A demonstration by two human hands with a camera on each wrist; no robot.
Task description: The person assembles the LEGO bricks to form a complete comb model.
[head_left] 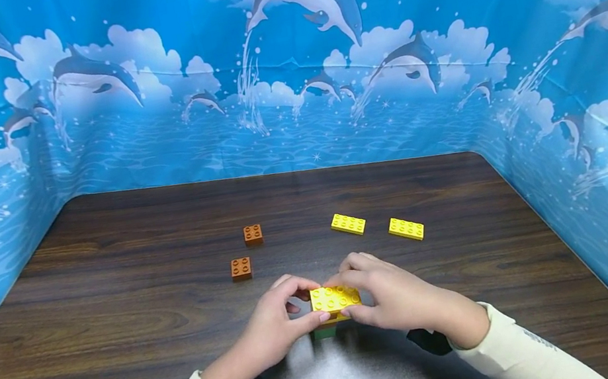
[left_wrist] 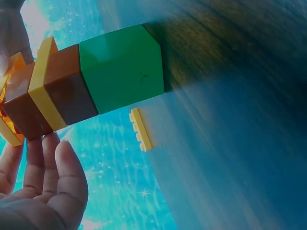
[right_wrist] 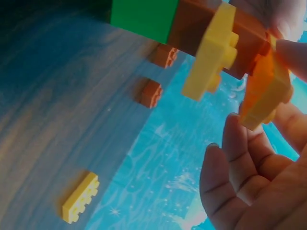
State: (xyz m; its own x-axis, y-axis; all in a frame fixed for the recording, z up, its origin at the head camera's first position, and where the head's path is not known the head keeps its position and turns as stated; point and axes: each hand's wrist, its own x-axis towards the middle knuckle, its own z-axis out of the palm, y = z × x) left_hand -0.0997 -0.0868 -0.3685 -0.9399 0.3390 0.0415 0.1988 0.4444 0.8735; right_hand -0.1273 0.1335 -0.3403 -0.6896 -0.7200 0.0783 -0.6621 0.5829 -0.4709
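A stack of toy building bricks stands before me, with a green block (left_wrist: pixel 120 72) at the bottom. Above it come a brown brick (left_wrist: pixel 69 88), a thin yellow brick (right_wrist: pixel 209 55) that juts out to the right, and another brown brick (left_wrist: pixel 25 101). On top lies a second thin yellow brick (head_left: pixel 331 299), tilted against the brown one in the right wrist view. My left hand (head_left: pixel 272 322) grips the upper left end of the stack between thumb and fingers. With thumb and forefinger, my right hand (head_left: pixel 393 288) pinches the right part of the top yellow brick.
Two square brown bricks, one farther back (head_left: pixel 253 235) and one nearer (head_left: pixel 241 269), lie beyond my left hand on the dark wooden table (head_left: pixel 119 314). Beyond the right hand are two thin yellow bricks (head_left: pixel 349 224). A blue dolphin curtain (head_left: pixel 294 131) borders the table.
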